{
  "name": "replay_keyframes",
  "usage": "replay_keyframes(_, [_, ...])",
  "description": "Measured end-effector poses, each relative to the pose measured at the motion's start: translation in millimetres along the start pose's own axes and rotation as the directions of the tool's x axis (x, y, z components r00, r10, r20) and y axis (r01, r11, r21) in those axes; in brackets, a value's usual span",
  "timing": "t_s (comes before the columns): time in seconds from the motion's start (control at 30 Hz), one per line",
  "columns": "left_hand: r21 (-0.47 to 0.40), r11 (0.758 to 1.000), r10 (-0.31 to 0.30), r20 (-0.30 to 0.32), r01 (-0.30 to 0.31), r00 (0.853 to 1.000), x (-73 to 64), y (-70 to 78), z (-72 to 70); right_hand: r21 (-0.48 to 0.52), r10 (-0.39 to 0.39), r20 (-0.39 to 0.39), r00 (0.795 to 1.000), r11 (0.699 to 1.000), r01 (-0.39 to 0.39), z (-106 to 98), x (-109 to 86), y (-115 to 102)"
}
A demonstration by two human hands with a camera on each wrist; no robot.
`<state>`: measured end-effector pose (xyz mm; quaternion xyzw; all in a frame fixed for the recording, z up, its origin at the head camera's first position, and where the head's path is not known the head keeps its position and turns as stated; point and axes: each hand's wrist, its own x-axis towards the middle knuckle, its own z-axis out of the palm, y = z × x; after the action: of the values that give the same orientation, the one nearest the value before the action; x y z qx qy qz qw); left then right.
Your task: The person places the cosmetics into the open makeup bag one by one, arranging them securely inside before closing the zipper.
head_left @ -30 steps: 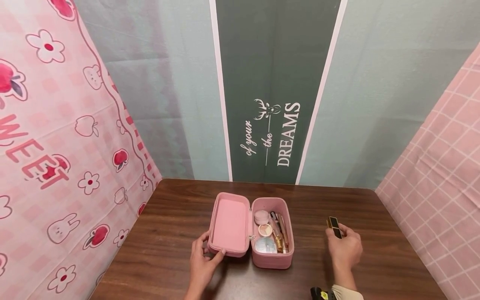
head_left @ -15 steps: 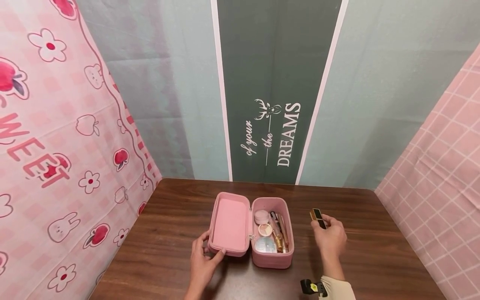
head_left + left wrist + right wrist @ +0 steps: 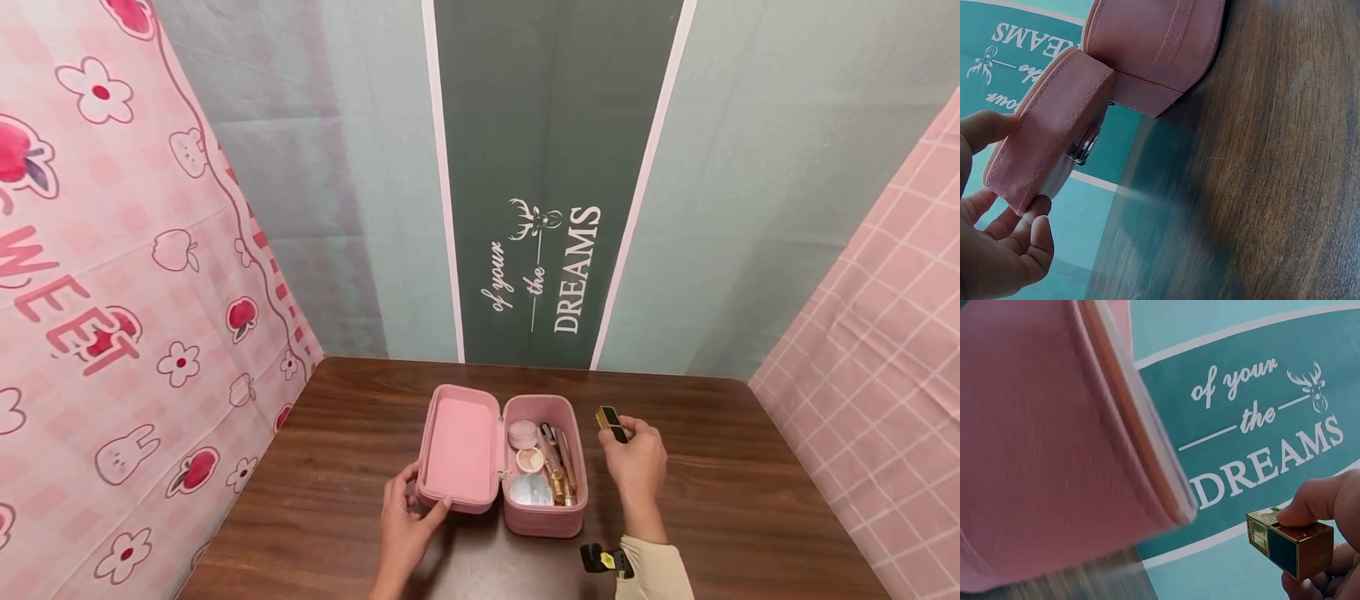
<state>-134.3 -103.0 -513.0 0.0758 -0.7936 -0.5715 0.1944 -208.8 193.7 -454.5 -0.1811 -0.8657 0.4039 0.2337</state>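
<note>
A pink zip-up makeup case [image 3: 545,522] stands on the table with its lid [image 3: 459,450] folded out to the left. My left hand [image 3: 405,517] grips the lid's near left corner, thumb on top and fingers beneath, as the left wrist view [image 3: 1007,250] also shows. Between thumb and fingers of my right hand [image 3: 637,462] is a black and gold lipstick tube [image 3: 612,423], just right of the case. In the right wrist view the lipstick [image 3: 1288,542] is beside the case's wall [image 3: 1054,437]. Inside the case lie a round pink compact [image 3: 522,433], a silvery disc [image 3: 531,490] and slim tubes [image 3: 558,458].
A dark wood table [image 3: 337,467] bears the case. Behind it hangs a green and pale blue cloth [image 3: 547,125]. Pink printed cloths close off the left [image 3: 150,292] and right [image 3: 885,333] sides. A black strap device [image 3: 606,560] sits at the right wrist.
My right hand has moved left with the lipstick, from well out on the right to close beside the case. The left hand and the case have stayed put.
</note>
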Motion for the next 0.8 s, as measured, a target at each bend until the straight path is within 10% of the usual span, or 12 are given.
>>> replay_keyframes(0.8, [-0.014, 1.000, 0.001, 0.006, -0.001, 1.000, -0.1, 0.9, -0.3, -0.095, -0.041, 0.147, 0.988, 0.994, 0.055, 20, 5.2, -22])
